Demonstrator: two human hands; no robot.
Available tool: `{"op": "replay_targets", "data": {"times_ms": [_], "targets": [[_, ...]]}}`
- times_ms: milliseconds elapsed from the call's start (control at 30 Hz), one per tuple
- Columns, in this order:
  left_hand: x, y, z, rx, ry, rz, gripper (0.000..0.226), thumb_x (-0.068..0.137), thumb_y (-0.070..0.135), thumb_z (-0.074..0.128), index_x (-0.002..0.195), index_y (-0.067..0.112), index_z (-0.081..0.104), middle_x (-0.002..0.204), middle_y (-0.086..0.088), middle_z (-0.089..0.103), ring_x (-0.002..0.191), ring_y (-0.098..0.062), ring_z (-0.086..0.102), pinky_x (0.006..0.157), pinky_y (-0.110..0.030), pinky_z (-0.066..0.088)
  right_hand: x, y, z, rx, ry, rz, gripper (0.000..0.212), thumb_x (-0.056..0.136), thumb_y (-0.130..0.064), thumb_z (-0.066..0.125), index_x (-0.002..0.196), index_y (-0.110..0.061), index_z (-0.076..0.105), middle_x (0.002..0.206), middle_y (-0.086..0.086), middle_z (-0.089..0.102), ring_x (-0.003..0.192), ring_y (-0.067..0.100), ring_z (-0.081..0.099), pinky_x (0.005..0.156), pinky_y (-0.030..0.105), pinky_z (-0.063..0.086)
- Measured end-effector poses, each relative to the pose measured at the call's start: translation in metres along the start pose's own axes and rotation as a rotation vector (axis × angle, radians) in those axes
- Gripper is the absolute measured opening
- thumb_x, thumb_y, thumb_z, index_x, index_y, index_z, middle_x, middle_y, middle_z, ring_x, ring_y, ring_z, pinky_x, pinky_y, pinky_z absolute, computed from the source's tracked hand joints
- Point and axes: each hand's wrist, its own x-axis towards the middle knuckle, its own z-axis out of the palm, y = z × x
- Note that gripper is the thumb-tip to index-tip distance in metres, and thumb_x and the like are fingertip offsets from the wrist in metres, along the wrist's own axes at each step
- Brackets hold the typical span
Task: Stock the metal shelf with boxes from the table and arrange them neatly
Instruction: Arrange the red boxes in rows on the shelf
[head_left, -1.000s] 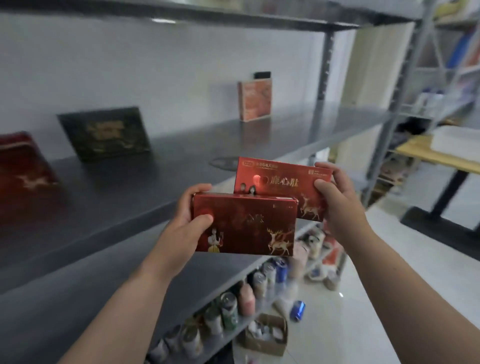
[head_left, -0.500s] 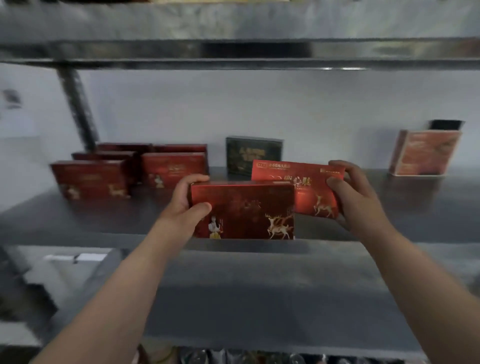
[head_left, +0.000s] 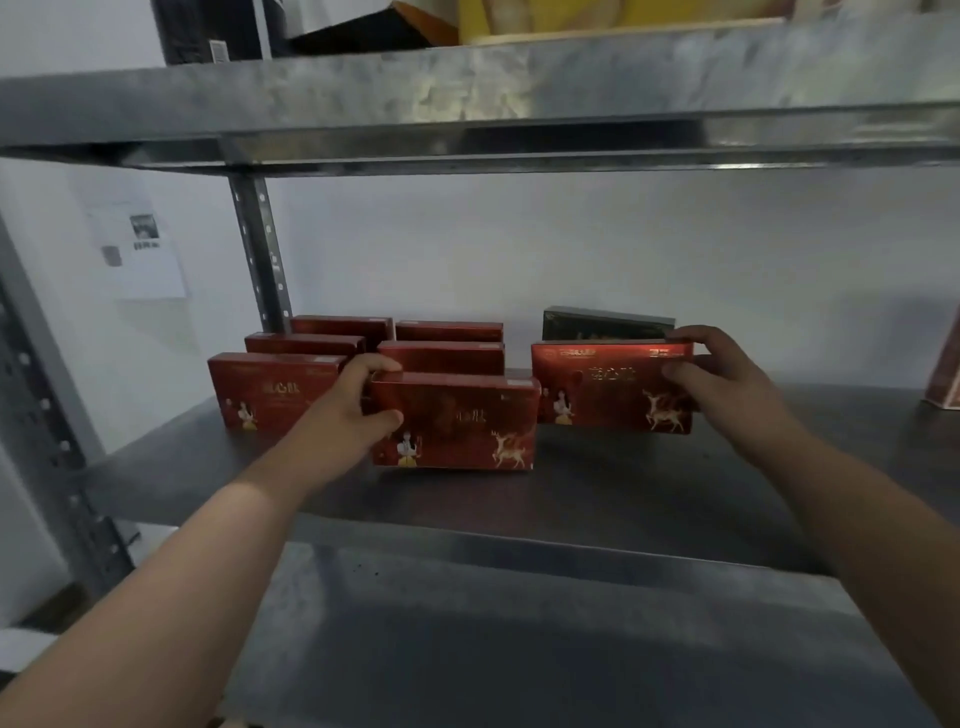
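Observation:
My left hand (head_left: 358, 410) grips the left end of a red box with a gold deer (head_left: 457, 423), standing upright on the grey metal shelf (head_left: 597, 493). My right hand (head_left: 727, 387) grips the right end of a second red deer box (head_left: 608, 387), held upright just right of the first and a little further back. Several more red boxes (head_left: 270, 387) stand in rows at the back left of the shelf, partly hidden behind my left hand.
A dark box (head_left: 602, 323) stands against the wall behind the right-hand box. An orange box (head_left: 946, 376) sits at the far right edge. The upper shelf (head_left: 467, 119) hangs low overhead. An upright post (head_left: 260, 254) stands at the left. A lower shelf (head_left: 519, 649) lies below.
Both hands have carried the two red boxes forward over the shelf and spread them apart. The left box now rests on the shelf surface in front of the rows.

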Motion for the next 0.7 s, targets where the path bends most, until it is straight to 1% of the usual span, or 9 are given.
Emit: {"op": "replay_targets", "data": {"times_ms": [67, 100, 167, 300, 400, 433, 500, 633, 700], "targets": [[0.008, -0.003, -0.002, 0.105, -0.017, 0.064, 0.045, 0.091, 0.013, 0.065, 0.121, 0.041, 0.045, 0.119, 0.010, 0.054, 0.094, 0.000, 0.059, 0.075, -0.014, 0.045, 0.006, 0.002, 0.001, -0.029, 0.007, 0.014, 0.027, 0.090, -0.022, 0.066, 0.107, -0.043, 0.062, 0.103, 0.003, 0.071, 0.091, 0.022, 0.070, 0.086, 0.040, 0.057], [0.012, -0.003, -0.003, 0.162, -0.022, 0.089, 0.045, 0.091, 0.013, 0.065, 0.124, 0.037, 0.045, 0.122, 0.009, 0.048, 0.095, 0.003, 0.055, 0.074, -0.010, 0.039, 0.008, 0.003, 0.001, -0.041, 0.011, 0.020, 0.027, 0.090, -0.022, 0.066, 0.106, -0.044, 0.062, 0.103, 0.003, 0.071, 0.092, 0.023, 0.070, 0.088, 0.042, 0.056], [0.016, -0.005, -0.003, 0.297, -0.024, 0.116, 0.045, 0.090, 0.016, 0.066, 0.127, 0.029, 0.044, 0.123, 0.005, 0.040, 0.095, -0.001, 0.051, 0.075, -0.013, 0.037, 0.011, 0.006, 0.000, -0.062, 0.020, 0.027, 0.027, 0.089, -0.023, 0.066, 0.105, -0.045, 0.062, 0.103, 0.003, 0.072, 0.093, 0.025, 0.071, 0.090, 0.044, 0.056], [0.026, -0.001, -0.007, 0.609, -0.044, 0.185, 0.050, 0.086, 0.028, 0.068, 0.128, 0.023, 0.042, 0.122, 0.000, 0.043, 0.093, -0.014, 0.054, 0.075, -0.029, 0.046, 0.012, 0.010, -0.002, -0.084, 0.037, 0.040, 0.024, 0.090, -0.023, 0.065, 0.102, -0.044, 0.062, 0.103, 0.002, 0.071, 0.092, 0.025, 0.070, 0.092, 0.048, 0.056], [0.035, 0.007, -0.010, 0.777, -0.083, 0.212, 0.067, 0.081, 0.040, 0.069, 0.138, 0.023, 0.038, 0.132, 0.000, 0.043, 0.112, -0.018, 0.048, 0.088, -0.033, 0.046, 0.015, 0.015, -0.005, -0.112, 0.003, 0.039, 0.024, 0.090, -0.019, 0.063, 0.102, -0.040, 0.061, 0.100, 0.004, 0.071, 0.091, 0.028, 0.070, 0.091, 0.050, 0.056], [0.037, 0.014, -0.009, 0.767, -0.085, 0.228, 0.070, 0.081, 0.044, 0.068, 0.141, 0.025, 0.037, 0.135, 0.001, 0.043, 0.118, -0.018, 0.045, 0.093, -0.033, 0.045, 0.017, 0.016, -0.006, -0.118, -0.019, 0.035, 0.024, 0.091, -0.016, 0.063, 0.104, -0.037, 0.061, 0.099, 0.006, 0.071, 0.092, 0.029, 0.070, 0.090, 0.051, 0.056], [0.038, 0.033, -0.001, 0.662, -0.053, 0.292, 0.066, 0.083, 0.048, 0.064, 0.141, 0.029, 0.038, 0.137, 0.005, 0.044, 0.122, -0.014, 0.045, 0.097, -0.033, 0.044, 0.021, 0.017, -0.010, -0.154, -0.071, 0.024, 0.025, 0.090, -0.014, 0.062, 0.104, -0.034, 0.059, 0.099, 0.008, 0.071, 0.094, 0.030, 0.070, 0.088, 0.048, 0.057], [0.040, 0.079, 0.047, 0.614, -0.018, 0.509, 0.053, 0.091, 0.039, 0.057, 0.141, 0.028, 0.042, 0.137, 0.004, 0.046, 0.123, -0.013, 0.046, 0.096, -0.029, 0.043, 0.031, 0.020, -0.018, -0.199, -0.192, 0.006, 0.025, 0.085, -0.017, 0.064, 0.102, -0.034, 0.057, 0.101, 0.010, 0.071, 0.092, 0.029, 0.070, 0.087, 0.052, 0.058], [0.045, 0.098, 0.083, 0.652, -0.048, 0.591, 0.054, 0.093, 0.032, 0.056, 0.144, 0.024, 0.040, 0.138, 0.000, 0.046, 0.124, -0.017, 0.046, 0.099, -0.033, 0.045, 0.037, 0.023, -0.023, -0.185, -0.245, 0.005, 0.026, 0.080, -0.022, 0.066, 0.100, -0.036, 0.057, 0.106, 0.012, 0.069, 0.094, 0.031, 0.070, 0.087, 0.052, 0.058]]}}
